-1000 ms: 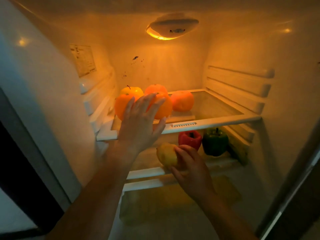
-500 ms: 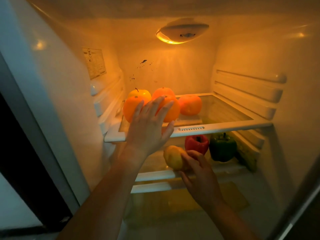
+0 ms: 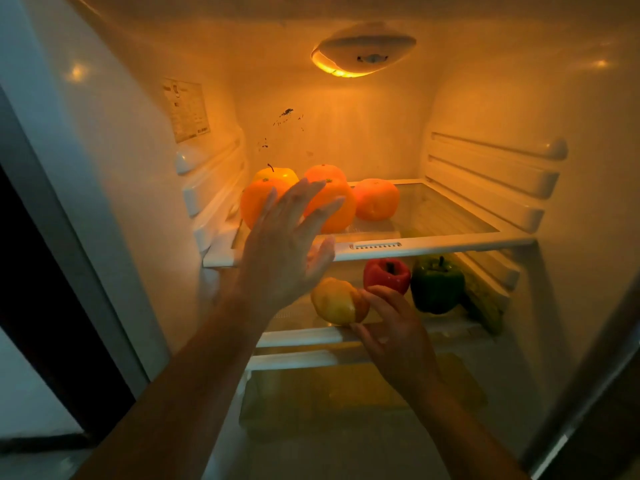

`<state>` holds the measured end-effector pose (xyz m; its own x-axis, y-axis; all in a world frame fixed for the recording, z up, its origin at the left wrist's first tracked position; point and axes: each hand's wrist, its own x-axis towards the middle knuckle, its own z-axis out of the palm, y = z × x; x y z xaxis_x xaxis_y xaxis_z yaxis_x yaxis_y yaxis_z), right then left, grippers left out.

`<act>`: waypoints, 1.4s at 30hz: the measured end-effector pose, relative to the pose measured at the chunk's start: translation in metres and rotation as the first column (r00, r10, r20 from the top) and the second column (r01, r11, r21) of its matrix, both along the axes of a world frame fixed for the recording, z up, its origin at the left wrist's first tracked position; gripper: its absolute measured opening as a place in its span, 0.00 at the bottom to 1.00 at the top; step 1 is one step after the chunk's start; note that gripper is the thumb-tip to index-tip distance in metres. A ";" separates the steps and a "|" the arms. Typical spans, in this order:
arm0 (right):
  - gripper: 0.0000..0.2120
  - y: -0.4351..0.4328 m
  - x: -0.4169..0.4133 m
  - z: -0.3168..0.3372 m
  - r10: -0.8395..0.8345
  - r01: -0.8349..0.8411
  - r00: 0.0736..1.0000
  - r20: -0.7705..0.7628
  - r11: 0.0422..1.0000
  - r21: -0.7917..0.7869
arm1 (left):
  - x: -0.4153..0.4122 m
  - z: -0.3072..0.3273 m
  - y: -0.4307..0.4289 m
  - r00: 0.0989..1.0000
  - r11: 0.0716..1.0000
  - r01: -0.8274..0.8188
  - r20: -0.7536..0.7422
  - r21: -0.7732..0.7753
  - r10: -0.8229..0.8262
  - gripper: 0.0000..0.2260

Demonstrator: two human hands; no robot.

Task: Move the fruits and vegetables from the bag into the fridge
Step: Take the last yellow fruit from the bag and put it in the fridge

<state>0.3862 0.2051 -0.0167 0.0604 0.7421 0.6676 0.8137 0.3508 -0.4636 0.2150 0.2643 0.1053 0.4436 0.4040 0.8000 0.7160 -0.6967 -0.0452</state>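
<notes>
**Containers**
- Open white fridge [image 3: 114,174], w/ domed interior lamp [image 3: 363,51] glowing amber at top rear. Printed paper label [image 3: 187,110] is sticking to L inner wall.
- Upper glass shelf w/ white front trim [image 3: 450,242] is carrying five round fruits bunched at its L rear. These are one yellow stemmed fruit [image 3: 280,174] at the back and four round orange fruits [image 3: 377,199] packed close around it.
- Lower white-edged shelf [image 3: 304,336] is carrying four items:
  - A yellow-red oval fruit [image 3: 336,301] is sitting at the front edge, approx. centre.
  - A red bell pepper [image 3: 386,273] is standing just behind it to the R.
  - A green bell pepper [image 3: 436,285] is standing just beside the red one.
  - An elongated yellow-green item [image 3: 485,304] is lying along the R wall; type not determinable.
- Clear plastic drawer [image 3: 346,403] is sitting beneath. Contents are showing only as a yellowish blur; cannot tell what they are.

**Hands**
- Left hand [image 3: 284,251] is reaching in at upper-shelf level. Fingers are straight and spread, palm is facing the orange fruits, and it is holding nothing. Cannot tell if it is touching fruit or trim.
- Right hand [image 3: 393,329] is reaching to the lower shelf. Fingers are only loosely curved, not wrapped round anything. Fingertips are touching the R side of the yellow-red oval fruit, and the thumb is lying along the shelf's front edge below it. The fruit is resting on the shelf.
</notes>
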 end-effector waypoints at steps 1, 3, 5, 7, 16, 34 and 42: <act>0.23 -0.002 0.004 0.000 0.000 0.001 1.000 -0.027 1.000 0.014 | -0.002 -0.007 -0.008 1.000 1.000 0.025 -0.005 0.007 -0.025 0.21; 0.22 -0.007 0.010 0.001 0.033 -0.031 0.993 -0.111 0.999 0.018 | -0.007 -0.029 -0.025 0.997 0.997 0.072 0.012 -0.011 -0.072 0.18; 0.22 -0.010 0.017 0.003 0.038 -0.033 0.989 -0.142 0.999 0.034 | -0.012 -0.058 -0.037 0.993 0.993 0.103 0.071 -0.050 -0.100 0.15; 0.24 -0.009 0.024 0.006 0.010 -0.005 0.992 -0.123 0.999 0.038 | -0.014 -0.088 -0.040 0.988 0.989 0.110 0.118 -0.095 -0.099 0.14; 0.30 0.004 0.035 0.018 -0.080 0.091 0.989 0.125 0.992 -0.086 | 0.007 -0.118 -0.015 0.954 0.826 0.178 0.299 -0.534 -0.012 0.29; 0.22 -0.007 0.057 0.027 -0.144 0.138 0.989 0.030 0.979 0.152 | 0.028 -0.106 0.013 0.964 0.745 0.209 0.262 -0.633 -0.048 0.33; 0.35 0.008 0.089 0.021 -0.319 0.320 0.947 0.026 0.943 -0.089 | 0.033 -0.117 0.018 0.953 0.737 0.259 0.291 -0.624 -0.089 0.32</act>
<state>0.4752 0.2131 0.0038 0.2970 0.7428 0.6000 0.8814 0.0284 -0.4715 0.2483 0.2819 -0.0117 0.4001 0.7942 0.4574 0.5086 -0.6076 0.6100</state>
